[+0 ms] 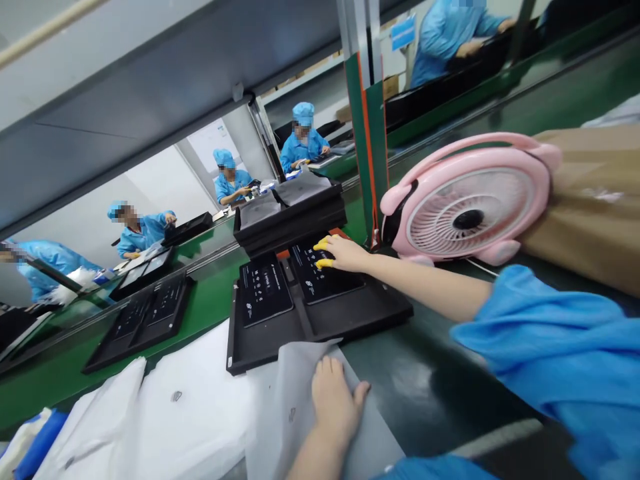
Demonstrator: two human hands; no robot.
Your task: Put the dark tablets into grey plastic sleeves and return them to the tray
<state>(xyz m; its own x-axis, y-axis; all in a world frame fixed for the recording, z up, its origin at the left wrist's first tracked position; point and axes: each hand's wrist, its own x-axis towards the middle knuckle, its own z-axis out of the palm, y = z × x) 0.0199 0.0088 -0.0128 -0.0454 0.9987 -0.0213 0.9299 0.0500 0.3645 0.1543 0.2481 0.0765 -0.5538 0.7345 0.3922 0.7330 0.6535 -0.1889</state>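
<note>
green bench (pixel 210 297), right hand (pixel 346 254) spread, left hand (pixel 334 400) flat, black panel (pixel 327 283) pointing lengthwise away

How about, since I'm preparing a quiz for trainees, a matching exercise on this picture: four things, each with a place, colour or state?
Things:
1. Left hand
2. Fan
3. Nearest black tray
4. Right hand

Descriptions:
A. Has dark panels lying in it
B. Wears yellow finger covers
C. Rests on a grey sheet
D. Pink

Pairs: 1-C, 2-D, 3-A, 4-B
</note>
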